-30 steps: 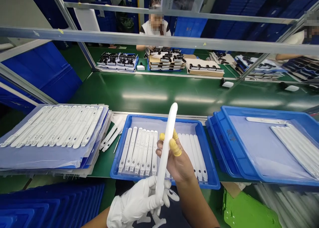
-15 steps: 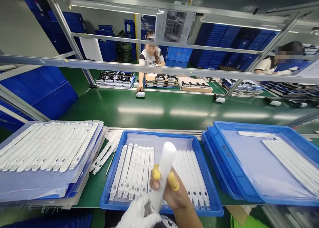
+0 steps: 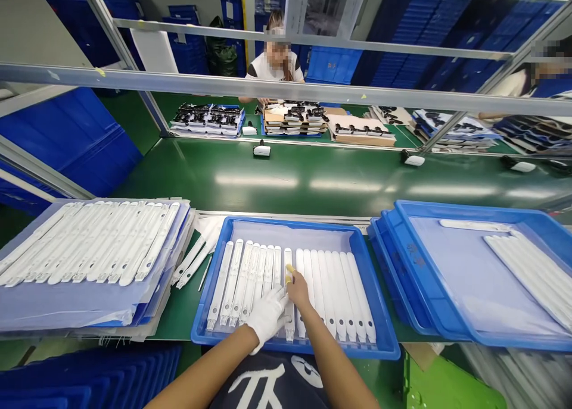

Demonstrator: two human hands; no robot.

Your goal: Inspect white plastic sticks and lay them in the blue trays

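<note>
A blue tray (image 3: pixel 295 350) in front of me holds a row of long white plastic strips. My right hand (image 3: pixel 298 290), with yellow finger covers, has its thumb and fingertip closed on one white plastic strip (image 3: pixel 288 331) in the middle of the row. My left hand (image 3: pixel 268 315), in a white glove, reaches in from the left, its fingers stretched out against the same strip's side. Left of it lie several strips with slotted ends (image 3: pixel 227 284). On the right, smooth white strips (image 3: pixel 344 290) stand close together.
Layered sheets (image 3: pixel 89 302) with many strips form a stack at left. Loose strips (image 3: pixel 196 260) and a thin tool (image 3: pixel 204 272) lie beside the tray. Stacked blue trays (image 3: pixel 447 314) stand right. Beyond a metal rail (image 3: pixel 268 89), a person (image 3: pixel 274 63) sits across a green belt (image 3: pixel 201 177).
Both hands have gone down into the tray from above it. The raised white piece now lies in the row. The view has tilted down, and the co-worker's hand has left the belt.
</note>
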